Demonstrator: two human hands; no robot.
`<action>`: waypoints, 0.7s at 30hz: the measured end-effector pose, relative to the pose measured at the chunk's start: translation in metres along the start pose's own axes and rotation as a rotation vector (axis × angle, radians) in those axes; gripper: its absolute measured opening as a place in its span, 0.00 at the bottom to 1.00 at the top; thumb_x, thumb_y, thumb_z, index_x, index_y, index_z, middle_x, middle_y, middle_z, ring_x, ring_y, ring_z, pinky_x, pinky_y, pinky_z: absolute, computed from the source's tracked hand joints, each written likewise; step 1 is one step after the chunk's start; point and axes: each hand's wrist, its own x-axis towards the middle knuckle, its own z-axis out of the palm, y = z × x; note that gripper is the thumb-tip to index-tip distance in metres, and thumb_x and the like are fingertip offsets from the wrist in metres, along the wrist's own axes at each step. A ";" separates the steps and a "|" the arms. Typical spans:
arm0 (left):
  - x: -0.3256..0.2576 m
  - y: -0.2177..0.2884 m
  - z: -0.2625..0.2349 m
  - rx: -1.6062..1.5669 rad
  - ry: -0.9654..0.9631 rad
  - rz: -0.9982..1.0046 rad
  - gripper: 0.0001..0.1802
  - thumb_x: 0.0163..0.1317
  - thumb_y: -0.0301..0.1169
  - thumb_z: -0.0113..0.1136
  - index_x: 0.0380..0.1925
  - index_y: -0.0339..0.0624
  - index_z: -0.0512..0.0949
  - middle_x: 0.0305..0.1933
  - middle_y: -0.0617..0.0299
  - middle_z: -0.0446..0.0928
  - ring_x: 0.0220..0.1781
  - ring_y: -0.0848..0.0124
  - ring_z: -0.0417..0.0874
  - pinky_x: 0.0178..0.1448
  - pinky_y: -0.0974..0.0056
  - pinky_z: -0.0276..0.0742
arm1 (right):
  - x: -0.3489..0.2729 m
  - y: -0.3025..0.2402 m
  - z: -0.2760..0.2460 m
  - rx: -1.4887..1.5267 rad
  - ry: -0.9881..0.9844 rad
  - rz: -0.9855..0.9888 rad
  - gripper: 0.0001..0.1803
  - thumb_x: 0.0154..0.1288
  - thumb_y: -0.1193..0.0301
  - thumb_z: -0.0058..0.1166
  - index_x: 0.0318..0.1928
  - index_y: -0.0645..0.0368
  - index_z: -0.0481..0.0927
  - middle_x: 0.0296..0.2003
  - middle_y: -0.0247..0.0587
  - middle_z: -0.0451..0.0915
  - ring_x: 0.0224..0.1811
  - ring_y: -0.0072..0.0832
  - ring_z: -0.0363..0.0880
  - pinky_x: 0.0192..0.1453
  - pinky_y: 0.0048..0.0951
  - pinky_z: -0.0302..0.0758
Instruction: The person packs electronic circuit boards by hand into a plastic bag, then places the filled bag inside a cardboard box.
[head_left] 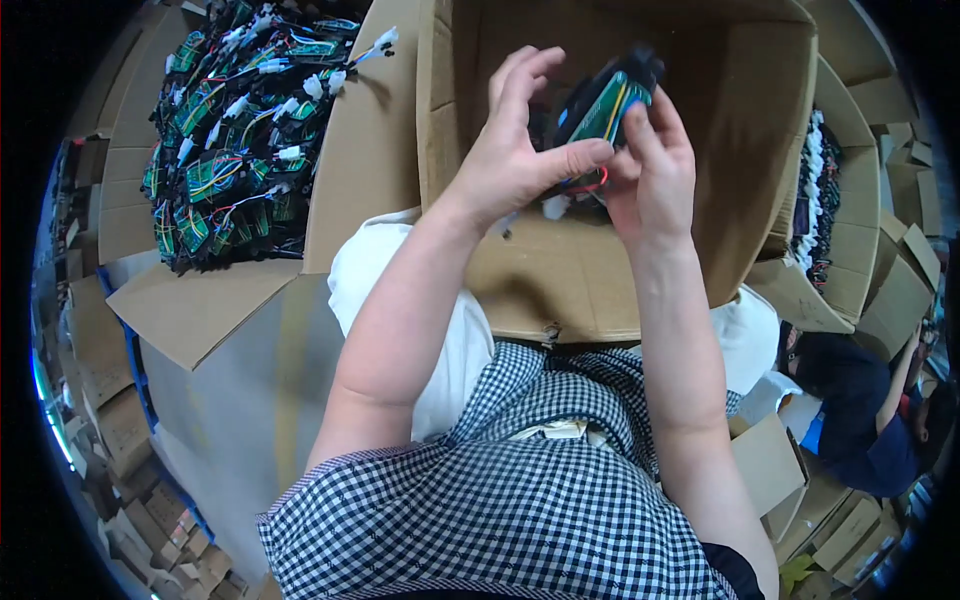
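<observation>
Boards (235,180), green, with black casings, coloured wires and white plugs, heap up in the left box (368,115), whose near flap folds out over the floor. The middle box (585,300) opens toward the person. In the right box (855,205), black parts (812,195) with white plugs line up, partly covered by the middle box's side.

Over the middle box's opening, the right hand (656,175) grips a tilted circuit board (605,105) between thumb and fingers. The left hand (515,160) is spread wide, its thumb reaching across the board's lower end (whether it touches, I cannot tell).

White cloth (755,335) shows beside the middle box's near right corner; a person (860,415) in dark clothing is among cartons beyond. The board's upper end is blurred, some right fingertips hide behind it, and the left box's far edge is cut off.
</observation>
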 end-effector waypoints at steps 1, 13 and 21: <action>0.001 0.007 0.001 -0.249 -0.109 -0.170 0.38 0.52 0.34 0.70 0.60 0.44 0.62 0.53 0.59 0.69 0.53 0.71 0.72 0.55 0.66 0.71 | 0.009 0.011 -0.001 0.053 0.037 -0.051 0.22 0.63 0.76 0.55 0.57 0.65 0.68 0.46 0.39 0.76 0.45 0.23 0.77 0.43 0.24 0.79; 0.038 -0.003 -0.015 -0.461 0.195 -0.369 0.12 0.65 0.31 0.54 0.47 0.41 0.69 0.41 0.56 0.81 0.19 0.83 0.70 0.20 0.78 0.64 | 0.047 0.225 -0.197 -1.254 -0.074 0.337 0.17 0.54 0.69 0.58 0.46 0.58 0.78 0.41 0.50 0.80 0.46 0.41 0.79 0.49 0.36 0.75; 0.048 -0.008 -0.025 -0.636 0.214 -0.658 0.21 0.63 0.32 0.58 0.52 0.36 0.65 0.42 0.58 0.79 0.28 0.82 0.73 0.27 0.77 0.70 | 0.087 0.274 -0.153 -1.102 -0.351 0.845 0.11 0.55 0.71 0.58 0.40 0.57 0.76 0.37 0.45 0.80 0.38 0.40 0.80 0.42 0.36 0.75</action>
